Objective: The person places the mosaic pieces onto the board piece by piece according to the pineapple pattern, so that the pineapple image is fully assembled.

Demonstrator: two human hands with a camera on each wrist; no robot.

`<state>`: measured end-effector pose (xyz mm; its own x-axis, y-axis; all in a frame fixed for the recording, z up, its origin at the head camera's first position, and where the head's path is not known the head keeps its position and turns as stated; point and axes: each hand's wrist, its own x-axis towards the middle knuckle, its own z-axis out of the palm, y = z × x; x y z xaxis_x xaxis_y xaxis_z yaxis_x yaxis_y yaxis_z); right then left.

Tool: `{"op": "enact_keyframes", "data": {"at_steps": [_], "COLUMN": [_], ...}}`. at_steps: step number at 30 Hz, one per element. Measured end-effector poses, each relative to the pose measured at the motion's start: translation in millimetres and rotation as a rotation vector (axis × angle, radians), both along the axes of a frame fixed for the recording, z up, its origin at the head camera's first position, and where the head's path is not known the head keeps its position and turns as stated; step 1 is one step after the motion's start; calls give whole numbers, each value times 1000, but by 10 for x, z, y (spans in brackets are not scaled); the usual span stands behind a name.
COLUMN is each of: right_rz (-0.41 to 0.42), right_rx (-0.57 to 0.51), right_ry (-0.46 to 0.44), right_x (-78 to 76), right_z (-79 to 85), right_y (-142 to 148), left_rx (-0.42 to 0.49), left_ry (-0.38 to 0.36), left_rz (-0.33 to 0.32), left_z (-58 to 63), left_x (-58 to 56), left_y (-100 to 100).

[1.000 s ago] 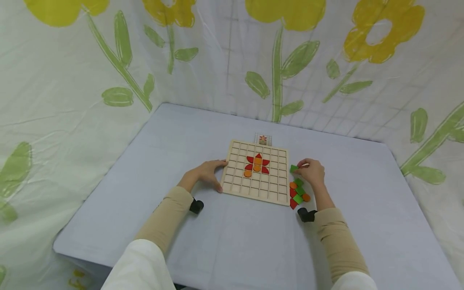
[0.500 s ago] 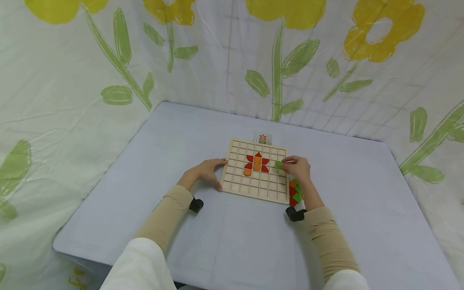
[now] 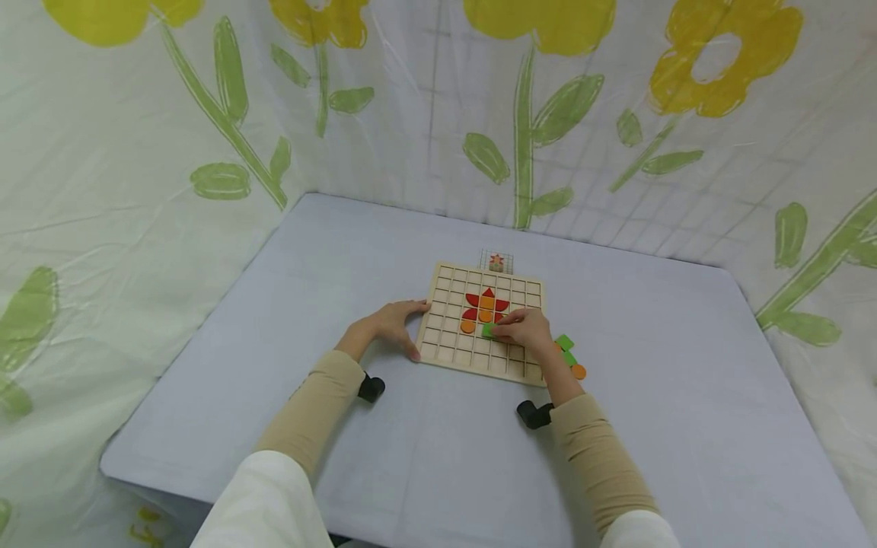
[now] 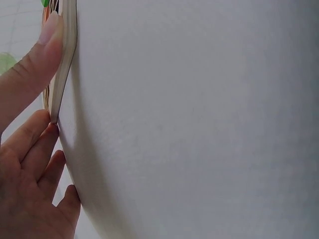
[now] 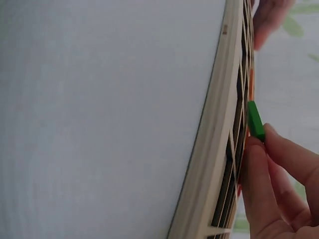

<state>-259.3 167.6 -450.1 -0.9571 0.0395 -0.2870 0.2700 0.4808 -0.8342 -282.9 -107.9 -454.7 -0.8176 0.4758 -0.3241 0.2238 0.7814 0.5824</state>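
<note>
A wooden grid board [image 3: 444, 354] bears a flower-like figure of red pieces [image 3: 473, 300], an orange square [image 3: 486, 303] and orange discs, one disc [image 3: 468, 326] lying lower left. My right hand [image 3: 524, 330] pinches a green square tile [image 3: 488, 330] between thumb and fingertips, close over the grid just below the figure. In the right wrist view the tile [image 5: 255, 121] is tilted at the board's surface. My left hand [image 3: 393, 327] spans the board's left side, its thumb and straight fingers touching the edge. The left wrist view shows the thumb [image 4: 37, 64] on the rim.
A small pattern card [image 3: 496, 262] with a similar flower lies at the board's far edge. Loose pieces, among them a green tile [image 3: 564, 342] and an orange disc [image 3: 578, 372], lie right of the board, partly hidden by the right forearm.
My right hand has picked up the green tile from the loose pieces and carried it left over the board to below the figure. The left hand has stayed at the board's edge.
</note>
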Motion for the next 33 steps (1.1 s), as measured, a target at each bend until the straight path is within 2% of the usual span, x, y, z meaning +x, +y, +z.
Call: {"op": "enact_keyframes", "data": {"at_steps": [9, 15, 18, 33], "right_rz": [-13, 42, 50, 49], "right_rx": [100, 269, 318, 314], "right_ry": [43, 82, 95, 135], "right_x": [2, -26, -31, 5], "right_z": [6, -3, 5, 28], "right_y": [-109, -146, -175, -231], "left_rx": [3, -4, -5, 4], "left_ry": [-6, -5, -8, -11], "left_rz": [2, 1, 3, 3], "left_z": [-11, -13, -13, 2], "left_x": [-4, -4, -6, -3], "left_y": [-3, 2, 0, -1]}}
